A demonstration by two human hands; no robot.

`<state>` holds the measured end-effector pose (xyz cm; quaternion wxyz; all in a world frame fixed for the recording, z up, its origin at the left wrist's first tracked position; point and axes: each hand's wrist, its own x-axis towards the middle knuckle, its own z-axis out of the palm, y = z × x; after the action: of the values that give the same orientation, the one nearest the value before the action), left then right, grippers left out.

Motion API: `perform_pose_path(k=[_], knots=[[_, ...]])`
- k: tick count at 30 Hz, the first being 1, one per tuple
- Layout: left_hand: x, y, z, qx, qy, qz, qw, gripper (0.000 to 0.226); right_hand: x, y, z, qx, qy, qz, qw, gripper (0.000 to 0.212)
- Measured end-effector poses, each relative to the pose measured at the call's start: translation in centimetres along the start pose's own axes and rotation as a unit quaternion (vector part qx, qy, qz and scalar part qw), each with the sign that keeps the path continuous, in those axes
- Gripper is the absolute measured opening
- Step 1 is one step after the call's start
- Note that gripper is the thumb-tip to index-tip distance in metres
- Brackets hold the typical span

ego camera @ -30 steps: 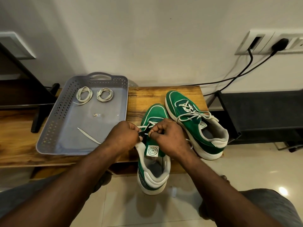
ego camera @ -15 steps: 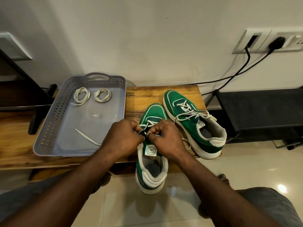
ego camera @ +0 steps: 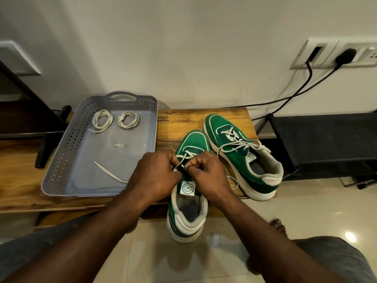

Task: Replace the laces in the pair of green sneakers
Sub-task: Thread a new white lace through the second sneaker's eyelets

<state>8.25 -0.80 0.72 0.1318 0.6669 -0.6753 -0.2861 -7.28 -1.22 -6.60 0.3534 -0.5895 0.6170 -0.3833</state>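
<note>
1. The near sneaker stands on the front edge of the wooden bench, heel hanging over the floor. The far sneaker lies just beside it on the right, its slack lacing not yet undone.
2. Both hands meet over the near sneaker's tongue. The left hand is curled tight, thumb and forefinger pinching the lace. The right hand is curled the same way, its fingertips closed on something small and pale at the eyelets. It looks like the lace too, though I cannot tell for certain.
3. Over the last second the hands have barely shifted. What has changed is the lace: a short pale strand now runs taut from the left thumb up to the crossing near the toe, where a second ago only scraps of it showed between the knuckles.
4. That suggests one more eyelet has given up its lace. Only the lowest crossings appear threaded, so this shoe is probably close to bare.
5. A loose end trails into the grey tray. Two coiled laces wait at its far side, most likely the replacements.
6. Overall the task seems early: no new lace is in either shoe.
</note>
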Motion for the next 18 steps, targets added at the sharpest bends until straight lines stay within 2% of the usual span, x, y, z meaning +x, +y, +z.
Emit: perform_pose_path(k=[5, 10, 13, 18], knots=[[-0.28, 0.01, 0.25, 0.018, 0.019, 0.011, 1.000, 0.023, 0.10, 0.15, 0.03, -0.008, -0.011, 0.004, 1.000, 0.018], [-0.36, -0.18, 0.31, 0.010, 0.008, 0.016, 1.000, 0.029, 0.33, 0.16, -0.42, 0.085, -0.027, 0.067, 0.994, 0.016], [-0.54, -0.20, 0.58, 0.020, 0.012, 0.025, 0.999, 0.026, 0.33, -0.01, -0.54, 0.041, -0.015, 0.035, 0.998, 0.019], [-0.28, -0.27, 0.25, -0.038, -0.005, -0.009, 0.999, 0.025, 0.49, 0.14, -0.69, 0.014, -0.024, 0.019, 0.999, 0.018]])
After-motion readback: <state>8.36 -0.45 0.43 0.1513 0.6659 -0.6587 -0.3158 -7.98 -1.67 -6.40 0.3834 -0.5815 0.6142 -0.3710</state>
